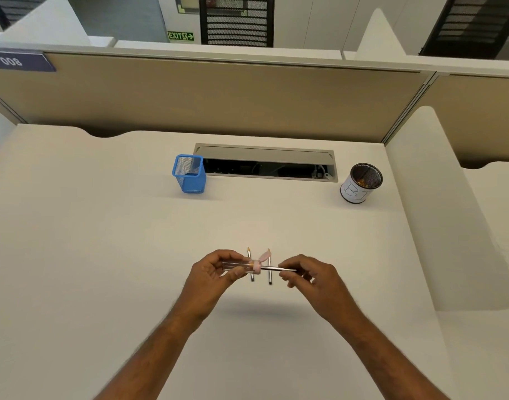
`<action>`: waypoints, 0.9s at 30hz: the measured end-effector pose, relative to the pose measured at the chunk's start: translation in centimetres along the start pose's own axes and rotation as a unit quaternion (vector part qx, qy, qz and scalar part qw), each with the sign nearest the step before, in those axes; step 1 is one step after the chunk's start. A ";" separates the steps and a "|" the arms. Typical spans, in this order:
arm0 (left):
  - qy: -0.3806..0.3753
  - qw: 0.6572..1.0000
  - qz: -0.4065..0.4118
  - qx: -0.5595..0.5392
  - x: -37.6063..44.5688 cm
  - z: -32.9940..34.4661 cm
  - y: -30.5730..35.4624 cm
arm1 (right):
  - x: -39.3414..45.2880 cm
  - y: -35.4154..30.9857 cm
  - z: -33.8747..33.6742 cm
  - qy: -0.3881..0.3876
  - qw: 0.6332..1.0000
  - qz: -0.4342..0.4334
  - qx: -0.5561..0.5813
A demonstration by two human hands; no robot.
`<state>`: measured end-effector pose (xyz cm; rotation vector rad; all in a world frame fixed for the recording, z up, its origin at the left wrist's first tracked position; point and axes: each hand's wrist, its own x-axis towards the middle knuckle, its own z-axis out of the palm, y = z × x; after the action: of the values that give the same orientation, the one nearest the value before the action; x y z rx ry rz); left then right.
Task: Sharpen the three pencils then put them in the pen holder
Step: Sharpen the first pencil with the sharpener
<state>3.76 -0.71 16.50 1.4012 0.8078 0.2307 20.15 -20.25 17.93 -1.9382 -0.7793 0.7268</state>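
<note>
Sharpening step, lower centre: left hand (218,268) fingers grip clear pink-capped sharpener (241,266); right hand (305,274) fingers pinch grey pencil (276,268) inserted. Next: twist, then blue mesh holder (189,174).

Blue wire-mesh holder (189,174), matt desk (103,255)
</note>
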 end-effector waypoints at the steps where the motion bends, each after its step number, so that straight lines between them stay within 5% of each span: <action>1: 0.000 1.000 0.001 0.001 0.0 0.0 0.0 | -0.1 0.1 0.1 -0.001 1.000 0.002 0.001; 14: -0.010 1.000 -0.007 0.015 -0.2 -0.2 0.0 | -0.2 0.3 -0.1 -0.066 0.996 0.028 0.044; 27: -0.005 1.000 -0.001 0.009 0.1 0.0 0.5 | 0.0 -0.1 0.2 -0.003 1.000 0.005 0.010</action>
<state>3.96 -0.54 16.97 1.4173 0.8047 0.2167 20.02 -20.10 17.92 -1.9241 -0.7641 0.7425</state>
